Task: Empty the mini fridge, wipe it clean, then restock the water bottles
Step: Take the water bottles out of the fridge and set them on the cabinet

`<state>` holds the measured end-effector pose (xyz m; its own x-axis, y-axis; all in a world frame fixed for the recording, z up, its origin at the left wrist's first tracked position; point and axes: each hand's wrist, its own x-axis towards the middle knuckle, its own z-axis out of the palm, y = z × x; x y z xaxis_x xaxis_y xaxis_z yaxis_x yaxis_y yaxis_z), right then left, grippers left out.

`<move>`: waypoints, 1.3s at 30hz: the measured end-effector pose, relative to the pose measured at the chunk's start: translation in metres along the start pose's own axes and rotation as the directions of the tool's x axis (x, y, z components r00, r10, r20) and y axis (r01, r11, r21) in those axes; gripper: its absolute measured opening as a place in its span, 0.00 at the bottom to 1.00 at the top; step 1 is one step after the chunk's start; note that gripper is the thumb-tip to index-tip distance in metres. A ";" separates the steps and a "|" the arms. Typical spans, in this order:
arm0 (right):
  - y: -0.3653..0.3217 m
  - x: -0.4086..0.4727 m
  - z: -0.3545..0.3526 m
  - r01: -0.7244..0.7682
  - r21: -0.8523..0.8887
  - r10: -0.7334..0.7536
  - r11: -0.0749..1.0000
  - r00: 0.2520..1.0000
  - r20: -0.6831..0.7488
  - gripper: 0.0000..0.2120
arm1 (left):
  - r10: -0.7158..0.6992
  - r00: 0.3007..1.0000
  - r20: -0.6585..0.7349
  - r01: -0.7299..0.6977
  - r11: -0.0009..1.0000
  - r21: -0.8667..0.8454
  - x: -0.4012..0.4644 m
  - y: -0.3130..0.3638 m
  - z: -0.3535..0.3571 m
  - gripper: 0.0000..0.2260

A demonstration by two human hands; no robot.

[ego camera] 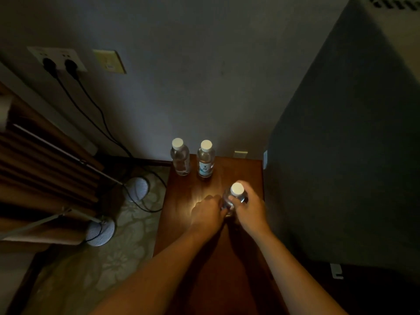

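Observation:
Two clear water bottles with white caps stand upright at the far end of a reddish wooden table [181,223]: one without a visible label [180,156] on the left, one with a blue-white label [206,159] beside it. Nearer to me a third bottle [236,194] stands on the table. My right hand [250,210] grips its body from the right. My left hand [208,212] holds it low on the left side. The dark mini fridge [341,155] fills the right of the view; I see only its side and top.
The table's left edge drops to a pale floral carpet [127,253]. Two round stand bases [138,189] [101,233] sit on the carpet, and black cables [91,114] run from wall sockets [58,61]. Brown curtains [41,173] hang at the left. A wall stands behind the table.

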<state>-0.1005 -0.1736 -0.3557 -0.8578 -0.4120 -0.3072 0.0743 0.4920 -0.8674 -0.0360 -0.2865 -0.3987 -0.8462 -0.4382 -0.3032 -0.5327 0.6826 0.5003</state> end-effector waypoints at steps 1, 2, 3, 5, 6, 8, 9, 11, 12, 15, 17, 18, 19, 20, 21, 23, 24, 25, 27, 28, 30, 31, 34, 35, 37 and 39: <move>-0.003 0.007 0.002 0.003 0.000 -0.003 1.000 1.000 -0.011 0.20 | -0.006 1.000 -0.004 0.006 1.000 -0.009 0.005 -0.001 -0.001 0.09; -0.005 0.013 0.004 0.009 -0.007 -0.010 1.000 1.000 -0.022 0.20 | -0.012 1.000 -0.003 0.012 1.000 -0.017 0.010 -0.002 -0.002 0.09; -0.008 0.018 0.005 0.019 -0.011 -0.019 1.000 0.999 -0.031 0.19 | -0.013 1.000 -0.005 0.013 1.000 -0.027 0.014 -0.003 -0.003 0.10; -0.015 0.030 0.007 0.037 -0.021 -0.038 0.999 0.998 -0.056 0.18 | -0.020 1.000 -0.007 0.019 0.999 -0.044 0.022 -0.005 -0.004 0.11; -0.018 0.036 0.007 0.039 -0.024 -0.041 0.999 0.997 -0.071 0.17 | -0.030 1.000 -0.003 0.030 0.998 -0.055 0.025 -0.005 -0.005 0.11; -0.025 0.050 0.008 0.032 -0.019 -0.033 0.999 0.995 -0.098 0.17 | -0.047 0.999 0.008 0.047 0.996 -0.079 0.032 -0.007 -0.006 0.12; -0.027 0.057 0.008 0.025 -0.015 -0.027 1.000 0.994 -0.106 0.17 | -0.050 0.999 0.012 0.051 0.995 -0.088 0.035 -0.008 -0.006 0.12; -0.028 0.071 0.010 0.010 -0.014 -0.012 1.000 0.993 -0.115 0.18 | -0.052 0.999 0.018 0.053 0.994 -0.096 0.041 -0.009 -0.007 0.12; -0.028 0.078 0.011 0.006 -0.018 -0.008 1.000 0.993 -0.120 0.18 | -0.047 0.999 0.016 0.049 0.994 -0.096 0.042 -0.009 -0.009 0.12; -0.030 0.096 0.011 0.005 -0.036 -0.010 0.999 0.992 -0.126 0.18 | -0.028 1.000 -0.007 0.027 0.996 -0.079 0.048 -0.013 -0.012 0.11; -0.031 0.106 0.011 -0.010 -0.026 0.007 1.000 0.993 -0.117 0.19 | -0.019 1.000 -0.014 0.018 0.997 -0.074 0.050 -0.015 -0.014 0.12; -0.032 0.110 0.012 -0.025 -0.024 0.022 0.999 0.993 -0.113 0.19 | -0.017 1.000 -0.011 0.016 0.997 -0.079 0.050 -0.017 -0.015 0.12; -0.032 0.112 0.012 -0.039 -0.029 0.035 0.999 0.993 -0.116 0.20 | -0.016 1.000 -0.007 0.015 0.996 -0.085 0.050 -0.019 -0.016 0.12; -0.032 0.114 0.013 -0.046 -0.036 0.042 0.998 0.992 -0.119 0.20 | -0.015 1.000 -0.008 0.014 0.996 -0.092 0.050 -0.020 -0.017 0.12; -0.031 0.114 0.014 -0.049 -0.035 0.044 0.998 0.992 -0.121 0.20 | -0.013 1.000 -0.011 0.012 0.995 -0.098 0.049 -0.022 -0.018 0.12; -0.030 0.113 0.014 -0.060 -0.022 0.057 0.998 0.991 -0.118 0.20 | -0.010 1.000 -0.015 0.009 0.994 -0.108 0.046 -0.024 -0.019 0.12; -0.030 0.112 0.014 -0.071 -0.009 0.069 0.997 0.991 -0.115 0.20 | -0.009 1.000 -0.017 0.007 0.994 -0.112 0.045 -0.024 -0.019 0.12; -0.031 0.111 0.014 -0.084 0.003 0.084 0.996 0.990 -0.112 0.21 | -0.007 1.000 -0.023 0.004 0.993 -0.114 0.044 -0.024 -0.021 0.12; -0.033 0.109 0.013 -0.095 0.003 0.095 0.995 0.990 -0.104 0.23 | -0.002 0.999 -0.034 -0.002 0.993 -0.116 0.042 -0.023 -0.026 0.12; -0.035 0.108 0.012 -0.097 -0.001 0.096 0.995 0.991 -0.098 0.25 | 0.002 0.999 -0.038 -0.006 0.993 -0.114 0.040 -0.023 -0.029 0.12; -0.039 0.103 0.009 -0.101 0.003 0.101 0.995 0.992 -0.081 0.30 | 0.010 0.999 -0.052 -0.016 0.993 -0.113 0.035 -0.021 -0.036 0.11; -0.041 0.100 0.007 -0.104 0.006 0.104 0.995 0.992 -0.075 0.32 | 0.008 0.998 -0.066 -0.015 0.993 -0.117 0.033 -0.020 -0.040 0.11; -0.048 0.087 0.003 -0.091 -0.018 0.089 0.996 0.991 -0.096 0.35 | -0.014 0.993 -0.115 -0.002 0.991 -0.135 0.022 -0.017 -0.051 0.10; -0.051 0.082 0.001 -0.080 -0.036 0.076 0.996 0.991 -0.107 0.34 | -0.017 0.991 -0.129 -0.001 0.990 -0.139 0.017 -0.016 -0.055 0.10; -0.054 0.070 -0.003 -0.062 -0.060 0.055 0.996 0.992 -0.117 0.28 | -0.013 0.989 -0.148 -0.010 0.988 -0.153 0.008 -0.012 -0.062 0.09; -0.058 0.054 -0.009 -0.043 -0.070 0.034 0.997 0.992 -0.120 0.19 | 0.000 0.986 -0.168 -0.027 0.987 -0.157 -0.004 -0.005 -0.068 0.08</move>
<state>-0.1555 -0.2174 -0.3184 -0.9095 -0.3000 -0.2876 0.0754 0.5616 -0.8240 -0.0291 -0.3278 -0.3451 -0.8322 -0.5300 -0.1628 -0.5012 0.5936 0.6296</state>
